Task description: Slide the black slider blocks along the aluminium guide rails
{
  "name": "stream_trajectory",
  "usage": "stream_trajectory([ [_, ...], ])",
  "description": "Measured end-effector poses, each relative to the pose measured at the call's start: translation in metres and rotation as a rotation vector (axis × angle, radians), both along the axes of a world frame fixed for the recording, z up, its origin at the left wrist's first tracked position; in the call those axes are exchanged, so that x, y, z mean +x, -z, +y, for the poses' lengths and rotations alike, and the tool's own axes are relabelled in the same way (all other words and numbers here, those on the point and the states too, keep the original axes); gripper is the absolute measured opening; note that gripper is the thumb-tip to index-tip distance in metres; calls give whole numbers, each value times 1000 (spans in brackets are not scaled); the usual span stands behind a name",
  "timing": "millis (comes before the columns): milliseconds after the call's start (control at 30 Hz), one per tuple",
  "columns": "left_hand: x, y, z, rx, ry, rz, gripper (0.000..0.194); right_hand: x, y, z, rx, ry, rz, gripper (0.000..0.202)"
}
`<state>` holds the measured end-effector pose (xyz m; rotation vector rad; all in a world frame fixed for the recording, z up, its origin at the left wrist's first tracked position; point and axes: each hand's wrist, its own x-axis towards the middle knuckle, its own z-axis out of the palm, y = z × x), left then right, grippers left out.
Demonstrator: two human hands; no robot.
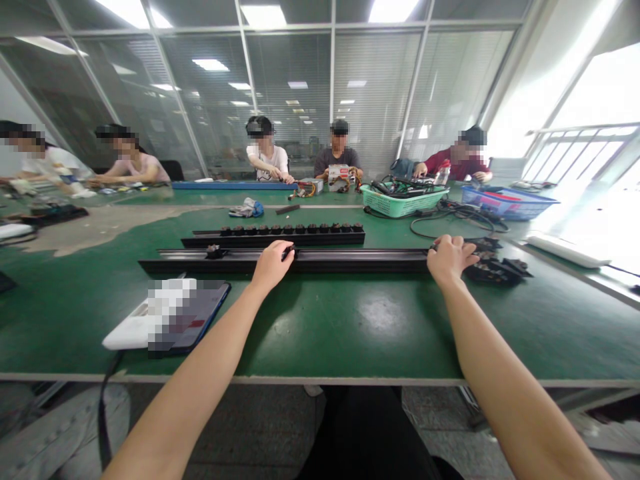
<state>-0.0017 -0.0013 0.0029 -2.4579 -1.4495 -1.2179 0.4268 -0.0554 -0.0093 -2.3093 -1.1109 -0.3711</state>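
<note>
A long black rail with a metallic channel lies across the green table before me. My left hand is closed over its middle, pinching a small black part in the channel. At the rail's right end, my right hand has its thumb and finger closed around a small dark part, mostly hidden; the other fingers stick out to the right. Another small black part sits in the channel left of my left hand. A pile of similar black parts lies just beyond my right hand.
Behind the rail, a second black rail carries a row of several black parts. A white device and a phone lie at front left. Farther back stand a green basket of cables and a blue basket. Several people sit around the table.
</note>
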Motion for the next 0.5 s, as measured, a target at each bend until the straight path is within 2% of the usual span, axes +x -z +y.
stream_trajectory([
  [500,-1,3,2,4,2,1,28,-1,-2,-3,7,30,-4,26],
])
